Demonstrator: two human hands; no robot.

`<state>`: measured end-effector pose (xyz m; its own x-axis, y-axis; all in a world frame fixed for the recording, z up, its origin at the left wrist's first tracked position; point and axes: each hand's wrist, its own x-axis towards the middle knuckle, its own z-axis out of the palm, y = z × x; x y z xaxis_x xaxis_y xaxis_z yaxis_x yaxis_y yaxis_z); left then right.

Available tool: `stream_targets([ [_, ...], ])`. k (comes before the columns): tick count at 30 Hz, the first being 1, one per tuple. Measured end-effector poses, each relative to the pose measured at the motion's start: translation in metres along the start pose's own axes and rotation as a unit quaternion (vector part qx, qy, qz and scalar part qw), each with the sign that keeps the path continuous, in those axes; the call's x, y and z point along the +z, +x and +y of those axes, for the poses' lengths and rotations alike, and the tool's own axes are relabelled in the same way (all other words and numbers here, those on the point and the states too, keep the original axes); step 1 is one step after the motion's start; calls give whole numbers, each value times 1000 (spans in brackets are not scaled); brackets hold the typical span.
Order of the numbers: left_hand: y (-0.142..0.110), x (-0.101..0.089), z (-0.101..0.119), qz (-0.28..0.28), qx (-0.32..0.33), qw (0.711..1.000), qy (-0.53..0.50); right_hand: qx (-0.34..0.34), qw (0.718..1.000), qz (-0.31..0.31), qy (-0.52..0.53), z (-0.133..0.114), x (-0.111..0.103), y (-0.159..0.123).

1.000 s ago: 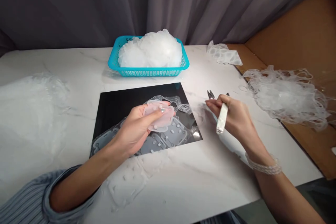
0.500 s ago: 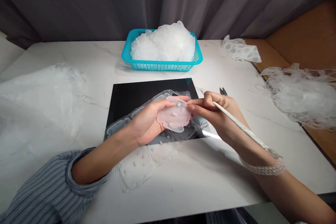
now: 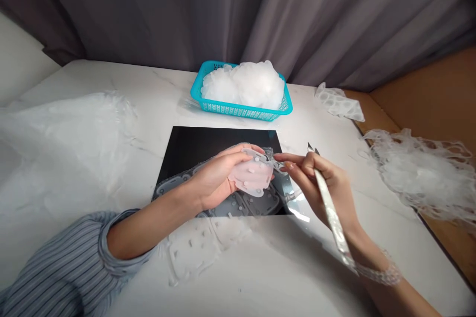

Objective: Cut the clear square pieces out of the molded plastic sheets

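Translucent moulded piece (image 3: 255,176), its upper edge hidden by the left hand (image 3: 219,178).

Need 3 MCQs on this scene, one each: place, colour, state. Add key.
1. Where does the plastic basket stand relative to the black sheet?
A. On top of it
B. Beyond it, further from the person
C. Underneath it

2. What colour is the striped sleeve?
A. Red
B. Green
C. Blue-grey

3. What state is the translucent moulded piece in?
A. Held in the left hand above the sheet
B. Lying in the basket
C. Lying untouched on the table

Key:
1. B: the basket's near rim sits past the sheet's far edge.
2. C: blue-grey stripes run along the cuff.
3. A: the left hand's fingers wrap the piece, while the right hand holds snips beside it.
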<state>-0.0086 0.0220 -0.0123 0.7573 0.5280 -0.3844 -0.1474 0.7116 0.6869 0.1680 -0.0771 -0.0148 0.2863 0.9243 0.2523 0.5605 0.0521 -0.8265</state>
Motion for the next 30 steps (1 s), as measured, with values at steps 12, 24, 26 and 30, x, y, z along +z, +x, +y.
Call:
stream_targets([
  [12,6,-20,25,110,82,988,-73,-152,985,-79,6,-11,39,69],
  [24,-31,-38,17,152,106,975,125,-178,980,-7,-84,-19,93,203],
  [26,-36,-40,9,129,123,967,184,-167,981,-7,-102,-15,85,184],
  [30,-38,-48,-15,46,268,789,551,-102,991,-38,-82,-11,51,123],
])
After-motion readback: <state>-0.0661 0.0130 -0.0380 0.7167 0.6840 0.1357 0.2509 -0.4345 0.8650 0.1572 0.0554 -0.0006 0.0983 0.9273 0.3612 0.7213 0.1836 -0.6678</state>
